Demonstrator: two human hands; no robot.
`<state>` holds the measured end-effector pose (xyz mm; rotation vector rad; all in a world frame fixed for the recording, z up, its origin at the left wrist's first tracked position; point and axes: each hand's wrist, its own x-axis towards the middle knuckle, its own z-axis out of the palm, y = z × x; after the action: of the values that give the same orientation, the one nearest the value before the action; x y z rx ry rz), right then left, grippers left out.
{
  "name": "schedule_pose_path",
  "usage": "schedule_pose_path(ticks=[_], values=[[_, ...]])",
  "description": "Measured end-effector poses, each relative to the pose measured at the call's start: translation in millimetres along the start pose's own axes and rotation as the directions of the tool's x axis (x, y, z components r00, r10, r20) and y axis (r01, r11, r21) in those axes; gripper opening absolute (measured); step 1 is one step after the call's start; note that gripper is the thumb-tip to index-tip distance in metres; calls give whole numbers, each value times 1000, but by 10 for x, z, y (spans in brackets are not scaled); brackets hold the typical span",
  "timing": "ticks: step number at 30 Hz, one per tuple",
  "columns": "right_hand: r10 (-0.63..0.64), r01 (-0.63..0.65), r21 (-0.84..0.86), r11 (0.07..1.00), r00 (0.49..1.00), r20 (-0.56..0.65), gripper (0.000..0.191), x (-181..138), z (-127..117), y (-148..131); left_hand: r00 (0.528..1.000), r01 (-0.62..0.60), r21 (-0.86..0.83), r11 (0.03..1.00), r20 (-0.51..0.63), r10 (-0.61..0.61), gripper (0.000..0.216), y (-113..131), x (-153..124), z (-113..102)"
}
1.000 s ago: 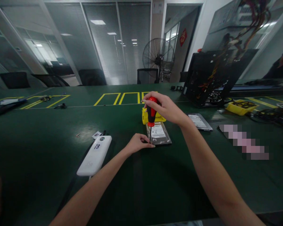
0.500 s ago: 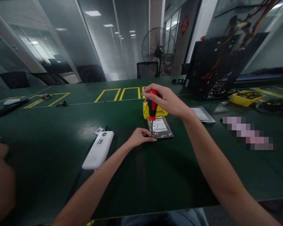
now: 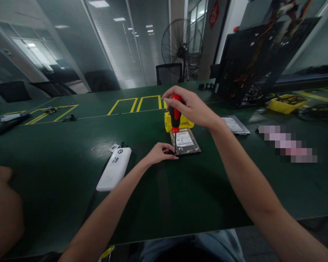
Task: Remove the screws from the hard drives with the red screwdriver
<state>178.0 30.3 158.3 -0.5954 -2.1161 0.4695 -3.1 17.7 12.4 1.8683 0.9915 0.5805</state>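
Observation:
My right hand (image 3: pixel 184 103) is closed around the red and black handle of a screwdriver (image 3: pixel 175 113), held upright. Its thin shaft points down at the near left corner of a hard drive (image 3: pixel 184 142), which lies label up on the table. At that same corner my left hand (image 3: pixel 161 153) has its thumb and forefinger curled round the screwdriver's tip and against the drive's edge. Whatever small part sits under the tip is hidden. Right behind the drive stands a yellow plastic box (image 3: pixel 168 122), partly covered by my right hand.
A white power bank (image 3: pixel 114 171) with a cable lies left on the green table (image 3: pixel 158 203). Another hard drive (image 3: pixel 235 124) is beyond my right forearm. A black computer case (image 3: pixel 240 72) and a yellow tray (image 3: pixel 287 103) stand back right. Another person's arm (image 3: pixel 2 203) shows at left.
The view has tilted slightly down, so things sit a little higher or differently in the picture. Both hands keep their places at the drive, with the screwdriver still upright.

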Motion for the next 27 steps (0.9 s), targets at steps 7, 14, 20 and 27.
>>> schedule_pose_path(ticks=[7, 14, 20, 27], values=[[-9, 9, -15, 1000, 1000, 8, 20, -6, -7, 11, 1000, -5, 38, 999, -26, 6, 27, -12, 19, 7], [-8, 8, -32, 999, 1000, 1, 24, -14, 19, 46, 999, -38, 74, 997, -24, 40, 30, -61, 42, 7], [65, -65, 0, 998, 998, 3, 29, -2, 22, 90, 998, -29, 78, 997, -48, 33, 28, -114, 61, 22], [54, -54, -23, 998, 999, 6, 24, -25, 6, 128, 998, -26, 105, 994, -49, 31, 30, -86, 41, 15]])
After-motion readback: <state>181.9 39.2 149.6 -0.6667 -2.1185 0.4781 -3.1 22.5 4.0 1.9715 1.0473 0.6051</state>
